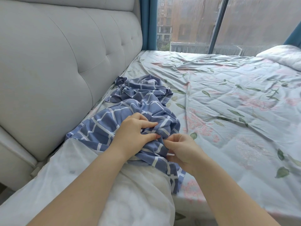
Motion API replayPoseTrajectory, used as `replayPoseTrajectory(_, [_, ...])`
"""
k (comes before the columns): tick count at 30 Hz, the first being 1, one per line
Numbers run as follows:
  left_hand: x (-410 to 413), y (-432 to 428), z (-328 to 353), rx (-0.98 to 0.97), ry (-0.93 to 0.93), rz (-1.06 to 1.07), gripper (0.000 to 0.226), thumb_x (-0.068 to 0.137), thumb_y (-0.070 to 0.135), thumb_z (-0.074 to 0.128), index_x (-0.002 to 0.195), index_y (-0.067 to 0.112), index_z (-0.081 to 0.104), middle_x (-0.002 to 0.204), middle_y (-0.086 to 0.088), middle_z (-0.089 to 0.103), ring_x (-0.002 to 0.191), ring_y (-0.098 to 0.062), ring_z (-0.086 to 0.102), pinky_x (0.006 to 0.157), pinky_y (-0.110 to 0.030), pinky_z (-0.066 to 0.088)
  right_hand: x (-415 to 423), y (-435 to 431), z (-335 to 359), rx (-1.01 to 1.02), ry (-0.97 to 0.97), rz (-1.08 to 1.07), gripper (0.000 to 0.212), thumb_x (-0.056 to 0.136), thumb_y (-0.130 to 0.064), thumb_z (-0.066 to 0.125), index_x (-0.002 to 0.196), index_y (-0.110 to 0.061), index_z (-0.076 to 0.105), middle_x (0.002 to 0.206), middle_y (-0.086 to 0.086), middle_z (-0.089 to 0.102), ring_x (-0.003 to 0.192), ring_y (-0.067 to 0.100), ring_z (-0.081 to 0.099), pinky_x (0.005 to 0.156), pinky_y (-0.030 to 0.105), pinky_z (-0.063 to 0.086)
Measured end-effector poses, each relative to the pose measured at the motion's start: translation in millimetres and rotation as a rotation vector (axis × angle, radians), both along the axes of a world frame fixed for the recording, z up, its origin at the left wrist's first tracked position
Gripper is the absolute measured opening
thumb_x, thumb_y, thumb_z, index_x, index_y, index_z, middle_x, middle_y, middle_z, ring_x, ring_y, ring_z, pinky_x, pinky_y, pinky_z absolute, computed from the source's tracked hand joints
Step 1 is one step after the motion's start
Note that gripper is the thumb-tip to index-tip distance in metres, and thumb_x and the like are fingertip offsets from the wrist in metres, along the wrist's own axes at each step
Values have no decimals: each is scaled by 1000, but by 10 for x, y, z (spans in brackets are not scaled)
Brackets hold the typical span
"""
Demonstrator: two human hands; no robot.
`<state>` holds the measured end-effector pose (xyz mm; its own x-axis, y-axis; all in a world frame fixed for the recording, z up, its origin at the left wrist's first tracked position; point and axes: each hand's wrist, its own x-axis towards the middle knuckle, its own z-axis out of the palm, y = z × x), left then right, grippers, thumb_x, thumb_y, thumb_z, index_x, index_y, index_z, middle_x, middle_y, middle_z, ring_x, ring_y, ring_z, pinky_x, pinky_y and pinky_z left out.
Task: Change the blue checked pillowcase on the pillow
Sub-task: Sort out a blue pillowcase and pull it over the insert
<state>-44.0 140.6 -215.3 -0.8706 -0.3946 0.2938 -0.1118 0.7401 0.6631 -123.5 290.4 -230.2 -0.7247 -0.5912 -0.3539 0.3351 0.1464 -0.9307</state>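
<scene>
A white pillow [84,173] lies along the near left of the bed, beside the headboard. Its far end sits inside a blue checked pillowcase [101,126], bunched up around it. A second blue checked pillowcase [143,90] lies crumpled farther back. My left hand [135,132] grips a fold of the bunched cloth on top of the pillow. My right hand [182,149] pinches the cloth's edge just to the right of it. The two hands nearly touch.
A grey padded headboard [61,66] runs along the left. The floral bedsheet [228,103] covers the bed to the right. A white pillow or quilt [283,56] lies at the far right corner. A window [195,22] with blue curtains stands behind the bed.
</scene>
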Motion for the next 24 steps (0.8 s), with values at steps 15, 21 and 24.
replayPoseTrajectory(15, [114,-79,240,125,-136,-104,72,66,60,73,134,46,53,128,30,48,122,11,41,93,-7,32,16,168,113,-399,-55,178,18,75,-12,71,63,-11,59,70,9,59,67,21,62,64,27,56])
replayPoseTrajectory(21, [109,-76,180,233,79,78,47,71,39,83,109,37,57,112,27,61,106,16,51,86,-6,38,60,17,158,-413,-17,84,21,82,-14,68,69,-10,52,61,3,55,57,13,58,55,22,51])
replayPoseTrajectory(24, [103,-82,141,251,76,94,41,73,40,81,94,31,47,110,18,65,105,5,58,87,-19,45,65,-1,144,-317,-11,23,23,93,-11,62,73,-10,51,62,4,43,51,11,46,49,20,47])
